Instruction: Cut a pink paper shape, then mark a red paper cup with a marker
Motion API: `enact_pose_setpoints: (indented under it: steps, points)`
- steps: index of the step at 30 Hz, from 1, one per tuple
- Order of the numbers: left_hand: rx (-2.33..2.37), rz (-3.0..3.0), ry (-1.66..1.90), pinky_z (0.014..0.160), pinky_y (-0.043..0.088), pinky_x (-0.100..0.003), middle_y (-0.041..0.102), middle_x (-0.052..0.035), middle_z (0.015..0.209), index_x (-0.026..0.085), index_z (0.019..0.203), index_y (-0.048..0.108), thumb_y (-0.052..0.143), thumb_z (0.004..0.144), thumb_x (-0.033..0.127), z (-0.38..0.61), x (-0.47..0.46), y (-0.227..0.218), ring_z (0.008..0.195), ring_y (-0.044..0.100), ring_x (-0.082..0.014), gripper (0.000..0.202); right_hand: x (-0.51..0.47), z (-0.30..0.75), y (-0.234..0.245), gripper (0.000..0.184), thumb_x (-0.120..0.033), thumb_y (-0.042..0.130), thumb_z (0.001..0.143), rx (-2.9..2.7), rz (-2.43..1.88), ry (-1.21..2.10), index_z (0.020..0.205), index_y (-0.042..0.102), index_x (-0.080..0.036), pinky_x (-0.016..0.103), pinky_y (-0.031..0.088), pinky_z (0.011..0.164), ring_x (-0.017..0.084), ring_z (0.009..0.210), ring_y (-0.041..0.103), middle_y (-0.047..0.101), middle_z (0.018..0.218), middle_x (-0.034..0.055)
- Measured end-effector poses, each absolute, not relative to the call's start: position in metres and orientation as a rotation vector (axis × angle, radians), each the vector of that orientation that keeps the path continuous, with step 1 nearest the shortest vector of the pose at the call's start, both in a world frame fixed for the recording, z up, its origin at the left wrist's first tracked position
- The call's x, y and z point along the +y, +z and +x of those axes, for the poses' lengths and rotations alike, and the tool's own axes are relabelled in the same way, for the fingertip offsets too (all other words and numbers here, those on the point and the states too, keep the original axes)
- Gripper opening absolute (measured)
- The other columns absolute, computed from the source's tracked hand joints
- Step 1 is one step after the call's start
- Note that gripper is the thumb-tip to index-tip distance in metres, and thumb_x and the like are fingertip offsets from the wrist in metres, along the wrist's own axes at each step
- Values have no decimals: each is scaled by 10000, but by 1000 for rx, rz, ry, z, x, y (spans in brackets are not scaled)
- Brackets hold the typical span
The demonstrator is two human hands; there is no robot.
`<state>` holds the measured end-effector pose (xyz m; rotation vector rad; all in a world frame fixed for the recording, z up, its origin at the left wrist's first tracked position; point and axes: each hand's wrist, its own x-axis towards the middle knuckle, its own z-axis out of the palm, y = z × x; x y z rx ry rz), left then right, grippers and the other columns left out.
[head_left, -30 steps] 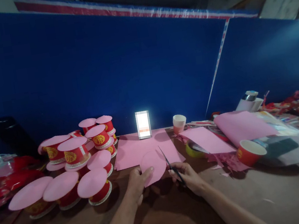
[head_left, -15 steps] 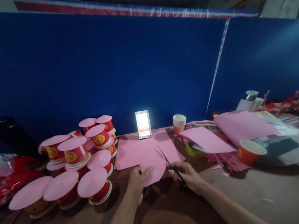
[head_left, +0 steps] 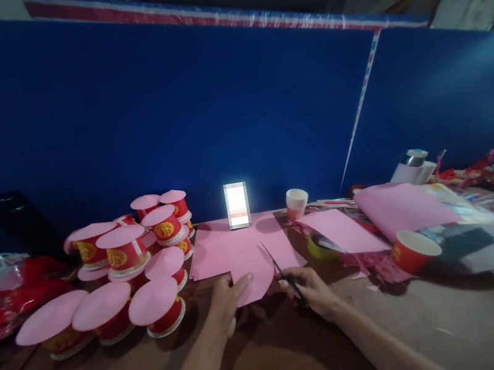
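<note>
Pink paper (head_left: 257, 280), its far edge blending into the sheets (head_left: 210, 250) beyond, sits pinched in the left hand (head_left: 224, 304), thumb on top, fingers hidden beneath. The right hand (head_left: 315, 294), angled inward, grips scissors (head_left: 296, 290) just beside it, handles partly covered.

Matt pink paper piece (head_left: 256, 283); metal scissors (head_left: 275, 262); glossy red plastic wrapping (head_left: 21, 299)
</note>
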<state>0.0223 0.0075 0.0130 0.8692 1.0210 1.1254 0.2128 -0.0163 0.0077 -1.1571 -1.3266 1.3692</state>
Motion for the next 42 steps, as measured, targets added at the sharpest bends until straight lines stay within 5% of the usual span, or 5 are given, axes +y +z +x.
enact_pose_setpoints:
  steps: [16, 42]
  points:
    - [1038, 931, 1168, 574, 464, -266, 664, -45, 590, 100, 668, 659, 761, 553, 368, 20, 10, 8, 567, 599, -161, 309, -16, 212, 9, 432, -457, 682, 671, -1322, -1177, 1366, 947, 645, -127, 156, 281, 370, 61, 414, 440, 481, 503, -52]
    - [1028, 950, 1158, 630, 484, -310, 687, -75, 646, 85, 773, 688, 757, 557, 363, 20, 10, 8, 604, 624, -187, 359, -14, 217, 5, 414, -457, 673, 693, -1387, -1150, 1337, 944, 648, -128, 165, 288, 392, 63, 440, 426, 489, 538, -40]
